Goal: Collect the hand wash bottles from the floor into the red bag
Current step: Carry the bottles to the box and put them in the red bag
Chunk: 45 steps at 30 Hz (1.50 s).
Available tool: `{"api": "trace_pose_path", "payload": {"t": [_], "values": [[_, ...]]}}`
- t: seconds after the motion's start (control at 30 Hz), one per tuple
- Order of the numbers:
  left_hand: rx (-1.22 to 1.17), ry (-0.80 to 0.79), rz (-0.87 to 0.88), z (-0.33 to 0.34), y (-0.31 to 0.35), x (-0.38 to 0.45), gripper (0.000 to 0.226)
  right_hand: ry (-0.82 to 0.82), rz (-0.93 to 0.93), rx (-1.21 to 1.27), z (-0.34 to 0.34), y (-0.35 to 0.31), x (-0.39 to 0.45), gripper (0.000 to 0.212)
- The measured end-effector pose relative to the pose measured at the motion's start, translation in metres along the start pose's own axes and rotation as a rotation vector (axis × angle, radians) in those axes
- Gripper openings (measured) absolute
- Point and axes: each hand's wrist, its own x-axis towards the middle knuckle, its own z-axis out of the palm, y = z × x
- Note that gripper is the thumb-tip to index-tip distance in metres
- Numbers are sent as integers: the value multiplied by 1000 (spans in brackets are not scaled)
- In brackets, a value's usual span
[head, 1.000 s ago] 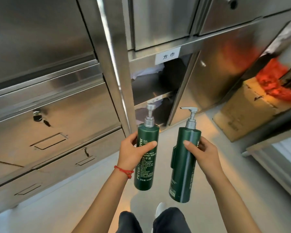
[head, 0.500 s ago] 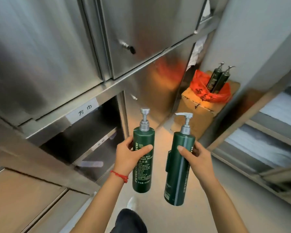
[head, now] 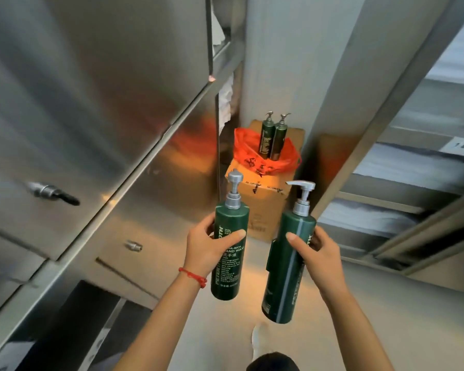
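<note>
Gripped upright near the body: a green hand wash bottle (head: pixel 229 253) wrapped by the left hand (head: pixel 208 246), a second green bottle (head: pixel 287 266) clasped by the right hand (head: pixel 315 250), neither touching the other. Farther ahead, stood two more pump bottles (head: pixel 272 137) upright in the open red bag (head: pixel 248 152) atop a cardboard box (head: pixel 263 199). Flanked the bare floor strip (head: pixel 255 303) by steel cabinets (head: pixel 91 103) left and shelving (head: pixel 402 199) right.

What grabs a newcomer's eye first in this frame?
The two dark green pump bottles held upright mid-frame: one in the left hand, one in the right hand. Beyond them, the red bag glows on a cardboard box at the far wall, two more green bottles already standing in it. Steel cabinets fill the left.
</note>
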Motion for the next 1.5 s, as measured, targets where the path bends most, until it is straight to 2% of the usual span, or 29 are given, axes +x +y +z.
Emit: {"api": "trace_pose_path", "payload": {"t": [0.13, 0.33, 0.5, 0.6, 0.83, 0.97, 1.33, 1.5], "values": [[10, -15, 10, 30, 2, 65, 34, 34, -3, 6, -15, 2, 66, 37], [-7, 35, 28, 77, 13, 155, 36, 52, -11, 3, -43, -6, 165, 34], [-3, 49, 50, 103, 18, 230, 50, 64, -15, -1, -54, -16, 241, 34], [20, 50, 50, 110, 16, 277, 47, 97, -7, -2, -50, -18, 281, 41], [32, -71, 83, 124, 9, 393, 49, 190, -20, -8, -25, -16, 376, 38], [29, -138, 46, 131, 1, 448, 55, 229, 2, 2, -7, -8, 423, 44], [1, -173, -47, 163, -27, 528, 62, 277, 41, -52, 7, 23, 507, 61], [1, -120, -80, 176, -49, 542, 61, 282, 64, -72, 9, 46, 531, 63]]}}
